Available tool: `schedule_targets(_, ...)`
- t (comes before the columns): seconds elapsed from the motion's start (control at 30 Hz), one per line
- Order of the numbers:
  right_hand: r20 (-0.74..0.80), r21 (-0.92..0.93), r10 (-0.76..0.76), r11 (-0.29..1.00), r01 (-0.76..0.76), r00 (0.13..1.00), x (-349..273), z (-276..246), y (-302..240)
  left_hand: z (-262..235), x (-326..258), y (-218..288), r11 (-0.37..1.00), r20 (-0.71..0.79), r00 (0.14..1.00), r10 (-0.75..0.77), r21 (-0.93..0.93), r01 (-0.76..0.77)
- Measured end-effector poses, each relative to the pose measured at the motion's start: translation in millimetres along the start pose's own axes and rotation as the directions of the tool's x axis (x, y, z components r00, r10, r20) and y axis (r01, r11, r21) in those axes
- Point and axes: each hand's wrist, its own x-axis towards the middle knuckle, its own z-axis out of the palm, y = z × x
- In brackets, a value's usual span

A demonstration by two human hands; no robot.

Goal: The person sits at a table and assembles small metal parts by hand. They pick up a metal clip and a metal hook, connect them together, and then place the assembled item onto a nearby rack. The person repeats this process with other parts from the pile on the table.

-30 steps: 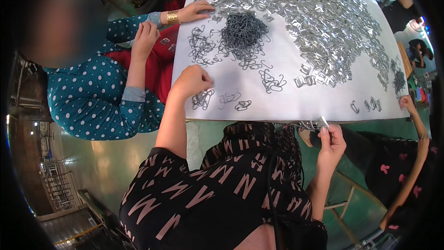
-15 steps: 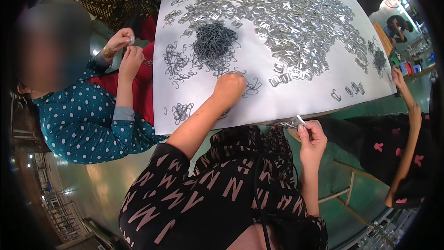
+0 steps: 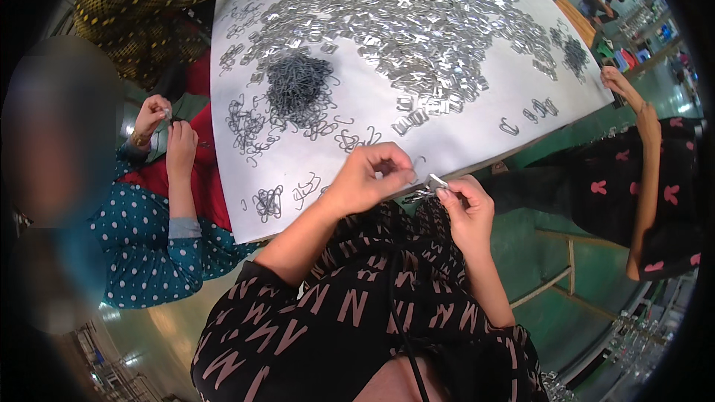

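Note:
My left hand (image 3: 372, 175) is over the table's near edge, thumb and fingertips pinched around a thin bent wire hook (image 3: 421, 161). Most of that hook is faint or covered by my fingers. Just to its right, my right hand (image 3: 471, 208) grips a silvery metal buckle (image 3: 436, 181) between thumb and fingers, off the edge of the table. Beyond my left hand lie loose grey wire hooks (image 3: 357, 138) and a dense dark heap of hooks (image 3: 296, 82). A wide spread of silvery metal buckles (image 3: 424, 37) covers the far part of the white tabletop (image 3: 357, 97).
To the left, a person in a dotted teal top (image 3: 153, 253) handles a small piece. Another person in yellow-patterned black (image 3: 141, 22) reaches onto the far left corner. On the right, a person's arm (image 3: 648, 156) rests at the table edge. Small hook groups (image 3: 268, 202) lie near the front.
My left hand has drawn back from the loose hooks toward my right hand, a hook now at its fingertips. My right hand still holds the buckle, slightly further left. The view has shifted.

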Motion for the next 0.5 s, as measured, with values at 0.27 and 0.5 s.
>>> schedule_targets(0.27, -0.054, -0.004, -0.018, 1.0, 0.018, 0.998, -2, -9, -4, 36, 12, -1, 0.956, 0.105, 0.976, 0.192, 0.203, -0.21)
schedule_targets(0.5, -0.093, 0.064, -0.008, 0.998, 0.014, 0.996, -6, -18, 1, 49, 31, 0, 0.944, 0.199, 0.959, 0.202, 0.223, -0.244)
